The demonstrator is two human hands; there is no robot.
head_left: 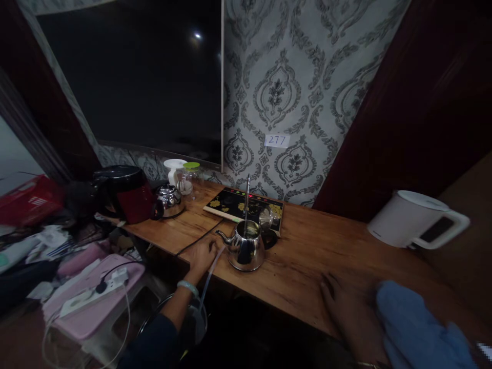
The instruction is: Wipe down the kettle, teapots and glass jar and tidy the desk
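head view: a wooden bench [307, 266] runs along a patterned wall, dim light all over. the left hand [203, 254] lies on the bench's front edge with fingers loosely curled, just left of a shiny steel kettle [246, 249]; its fingertips are near the kettle's spout, and whether they touch it i cannot tell. a thin clear tube [210, 274] runs from beside that hand down past the bench edge; whether the hand's grip is closed on the tube cannot be told in the blur. a pale bangle [187, 288] sits on the left wrist.

the kettle stands on the bench with its lid off, under a thin metal spout [247, 197] that rises from a black cooktop with a flower print [230, 202] just behind it. a glass lid [268, 218] rests on the cooktop's right part.

the right hand [348, 307] lies flat and open on the bench, palm down, gripping nothing, well to the right of the kettle. a blue cloth [415, 328] lies just beside it on the right, touching or nearly so.

further left on the bench are a second steel pot [169, 199], a dark red cooker [126, 193] and a jar with a green lid [191, 177]. a white electric kettle [415, 219] stands at the far right. below left, a power strip [92, 294] lies on a pink stool [77, 312].
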